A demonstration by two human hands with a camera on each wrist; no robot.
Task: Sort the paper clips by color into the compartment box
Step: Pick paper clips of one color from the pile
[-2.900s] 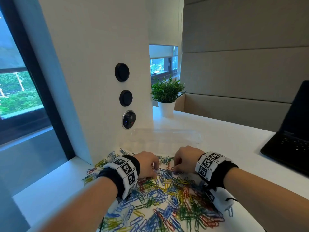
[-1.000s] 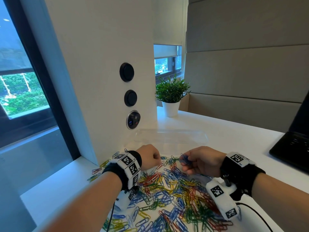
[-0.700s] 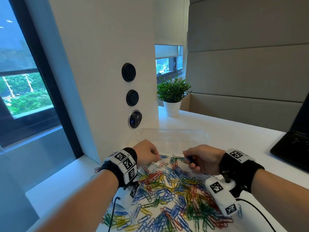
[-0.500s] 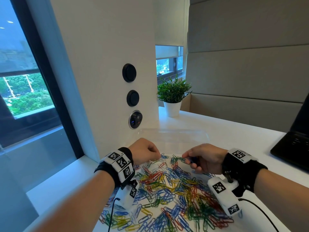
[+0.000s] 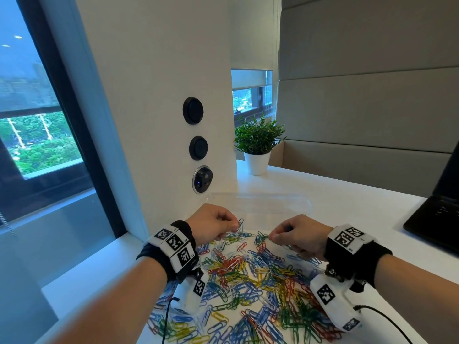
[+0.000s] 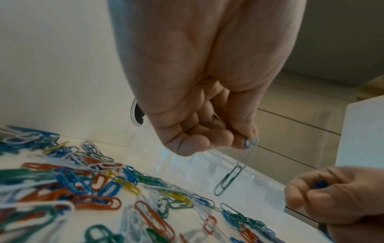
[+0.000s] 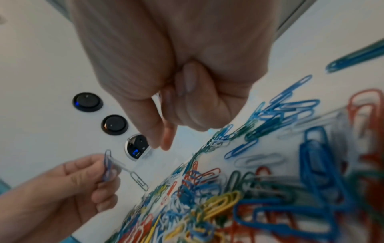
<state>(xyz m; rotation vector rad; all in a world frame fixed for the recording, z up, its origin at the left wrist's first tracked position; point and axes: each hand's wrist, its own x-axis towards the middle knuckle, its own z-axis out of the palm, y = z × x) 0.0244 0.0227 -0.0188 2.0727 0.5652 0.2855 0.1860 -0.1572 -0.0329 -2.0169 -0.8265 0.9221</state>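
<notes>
- Left grip (image 5: 213, 225) pinches a blue paper clip (image 6: 247, 143), with a clear one (image 6: 228, 180) dangling from it; right grip (image 5: 296, 234) holds blue clips (image 6: 320, 184).
- Pile (image 5: 248, 281) lies at 6 o'clock from the compartment box (image 5: 258, 204) on the worktop (image 5: 360, 207).
- Clips seem light, springy, tangle-prone; pinch one loop end.

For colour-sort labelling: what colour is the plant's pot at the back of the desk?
White. The pot shows best in the head view, beneath the green plant.

Both hands (image 5: 215, 226) (image 5: 299, 234) in pinching grip

Mixed blue, green, red, yellow and white paper clips (image 5: 250, 281) are heaped on the counter (image 5: 347, 202). A clear compartment box (image 5: 260, 204) is set just behind the heap.
</notes>
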